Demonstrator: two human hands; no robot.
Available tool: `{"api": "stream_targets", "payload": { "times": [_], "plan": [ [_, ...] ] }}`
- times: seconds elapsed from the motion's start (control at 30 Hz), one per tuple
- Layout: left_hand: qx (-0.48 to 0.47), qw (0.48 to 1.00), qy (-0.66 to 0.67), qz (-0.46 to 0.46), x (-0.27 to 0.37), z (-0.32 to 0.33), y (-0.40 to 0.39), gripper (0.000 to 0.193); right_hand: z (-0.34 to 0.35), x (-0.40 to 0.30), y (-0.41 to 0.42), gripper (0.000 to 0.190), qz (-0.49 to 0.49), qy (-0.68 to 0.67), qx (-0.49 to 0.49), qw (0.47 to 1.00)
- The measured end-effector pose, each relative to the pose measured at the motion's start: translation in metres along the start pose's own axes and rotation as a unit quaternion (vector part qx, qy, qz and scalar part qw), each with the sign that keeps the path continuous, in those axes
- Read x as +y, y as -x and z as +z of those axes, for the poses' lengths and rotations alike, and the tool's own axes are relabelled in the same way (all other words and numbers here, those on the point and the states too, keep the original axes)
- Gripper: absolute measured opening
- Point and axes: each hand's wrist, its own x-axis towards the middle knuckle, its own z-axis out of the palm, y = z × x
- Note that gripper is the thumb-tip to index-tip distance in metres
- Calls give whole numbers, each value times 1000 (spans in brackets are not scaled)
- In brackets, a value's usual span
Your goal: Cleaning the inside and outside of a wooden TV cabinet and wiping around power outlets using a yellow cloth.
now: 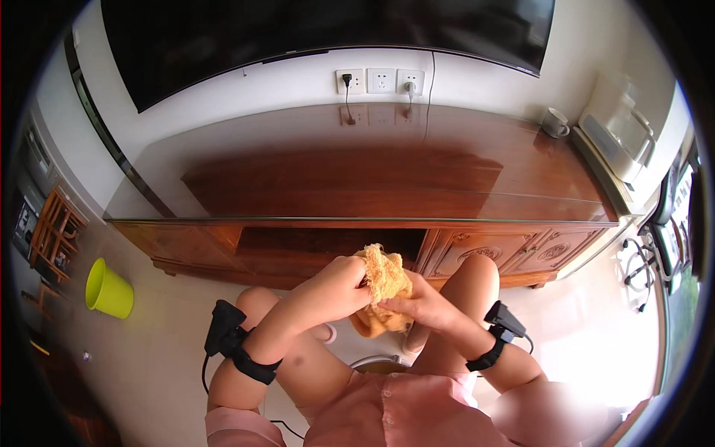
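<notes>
A bunched yellow-orange cloth (pixel 385 279) with a fluffy surface is between my hands, above my knees and in front of the cabinet's open shelf. My left hand (pixel 349 282) grips it from the left side, with the fingertips partly hidden in its folds. On the cloth's right side, my right hand (pixel 419 302) holds it with the thumb lying across the front. Both forearms wear black straps with small black devices. Part of a rounded metal rim (pixel 380 360) shows below the cloth, between my thighs.
A wooden TV cabinet (pixel 346 190) with a glossy top spans the front, beneath a wall-mounted television (pixel 335 28). A mug (pixel 555 123) and a white appliance with a clear jug (pixel 617 134) stand at right. A lime-green bin (pixel 110 289) is on the floor at left.
</notes>
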Motion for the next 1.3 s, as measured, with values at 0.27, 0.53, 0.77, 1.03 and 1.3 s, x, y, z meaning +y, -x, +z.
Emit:
{"api": "stream_targets", "payload": {
  "times": [0.27,0.53,0.77,1.03,1.3],
  "plan": [
    [10,989,35,147,-26,-65,-22,34,-109,-136,29,30,-21,242,257,935],
    [30,989,-68,126,-65,-149,-101,28,-238,-216,-31,25,-216,326,440,808],
    [61,983,-95,141,-89,-165,-200,23,-330,-165,-164,14,-266,108,430,856],
    [245,908,-227,252,-131,-167,-327,18,-331,-136,-294,25,-308,402,484,714],
    [246,887,-243,306,-139,-146,-342,23,-324,-120,-394,43,-453,667,284,519]
  ]
}}
